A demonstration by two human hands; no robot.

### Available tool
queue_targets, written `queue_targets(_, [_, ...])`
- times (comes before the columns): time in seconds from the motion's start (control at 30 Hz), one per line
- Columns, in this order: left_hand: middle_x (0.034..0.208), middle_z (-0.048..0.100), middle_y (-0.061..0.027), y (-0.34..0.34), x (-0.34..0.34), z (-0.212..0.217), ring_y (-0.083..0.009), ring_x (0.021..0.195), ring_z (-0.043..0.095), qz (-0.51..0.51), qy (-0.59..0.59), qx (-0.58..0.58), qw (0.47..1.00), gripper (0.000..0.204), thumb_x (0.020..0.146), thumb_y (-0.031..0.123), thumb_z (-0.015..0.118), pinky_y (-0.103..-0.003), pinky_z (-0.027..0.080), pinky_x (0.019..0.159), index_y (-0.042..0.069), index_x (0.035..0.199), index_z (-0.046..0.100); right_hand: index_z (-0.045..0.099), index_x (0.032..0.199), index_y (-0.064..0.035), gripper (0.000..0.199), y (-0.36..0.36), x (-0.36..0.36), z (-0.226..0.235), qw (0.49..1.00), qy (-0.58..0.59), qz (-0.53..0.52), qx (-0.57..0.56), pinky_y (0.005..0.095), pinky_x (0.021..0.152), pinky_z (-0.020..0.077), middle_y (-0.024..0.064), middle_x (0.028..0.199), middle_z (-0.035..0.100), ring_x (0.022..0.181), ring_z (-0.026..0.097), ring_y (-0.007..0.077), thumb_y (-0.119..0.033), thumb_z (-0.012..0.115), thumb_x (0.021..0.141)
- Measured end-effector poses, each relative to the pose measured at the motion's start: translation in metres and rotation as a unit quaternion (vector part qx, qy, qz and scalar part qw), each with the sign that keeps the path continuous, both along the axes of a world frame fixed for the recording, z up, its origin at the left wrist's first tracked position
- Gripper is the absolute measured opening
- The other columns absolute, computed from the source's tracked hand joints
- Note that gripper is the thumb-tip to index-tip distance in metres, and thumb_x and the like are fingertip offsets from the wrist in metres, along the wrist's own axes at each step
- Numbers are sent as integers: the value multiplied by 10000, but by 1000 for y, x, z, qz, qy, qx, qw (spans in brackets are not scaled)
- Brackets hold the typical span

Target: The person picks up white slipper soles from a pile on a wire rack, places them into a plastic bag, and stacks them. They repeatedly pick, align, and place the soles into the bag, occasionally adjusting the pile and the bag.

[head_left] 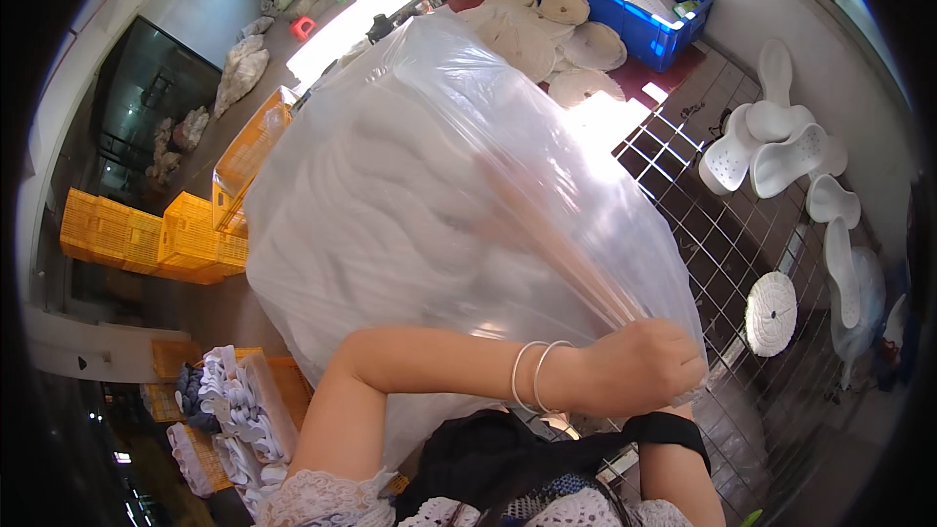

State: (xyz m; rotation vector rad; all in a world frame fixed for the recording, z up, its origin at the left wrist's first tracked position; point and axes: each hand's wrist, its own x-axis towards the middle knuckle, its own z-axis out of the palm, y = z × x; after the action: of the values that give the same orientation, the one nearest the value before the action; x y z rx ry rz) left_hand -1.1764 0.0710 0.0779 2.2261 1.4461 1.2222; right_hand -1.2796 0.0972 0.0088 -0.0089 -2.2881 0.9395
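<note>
A large clear plastic bag (pixel 459 78) fills the middle of the view, bulging with stacked white curved pieces (pixel 381 205) that look blurred through the film. My left hand (pixel 649 361), with two thin bangles at its wrist, crosses to the right and is closed in a fist on the bag's gathered edge. Behind that fist, my right forearm passes up from the lower right, a black band round it. A pinkish shape inside the film appears to be my right hand (pixel 503 200); its fingers cannot be made out.
To the right is a metal wire grid (pixel 722 234) with white sole-shaped pieces (pixel 781 156) and a round white disc (pixel 771 314). Beyond the bag, more discs (pixel 586 44) lie beside a blue crate (pixel 625 0). Yellow crates (pixel 112 229) stand left; white items (pixel 239 400) fill crates lower left.
</note>
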Motion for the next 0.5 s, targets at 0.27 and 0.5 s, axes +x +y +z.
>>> queue_targets(0.27, [749,554,-138,-3,-14,-31,-353,717,571,-1,44,-270,962,149,805,137,625,-427,450,619,39,804,513,292,1447,-38,846,18,-9,-63,996,-57,73,-13,518,1125,239,211,1465,352,1361,351,331,-390,692,790])
queue_targets(0.5, [889,637,-167,24,5,-76,-370,851,619,-221,302,-515,771,267,853,245,638,-423,511,705,7,964,592,587,1253,-85,451,89,248,-138,924,-290,236,77,468,1149,254,138,1418,464,1394,333,312,-225,635,826])
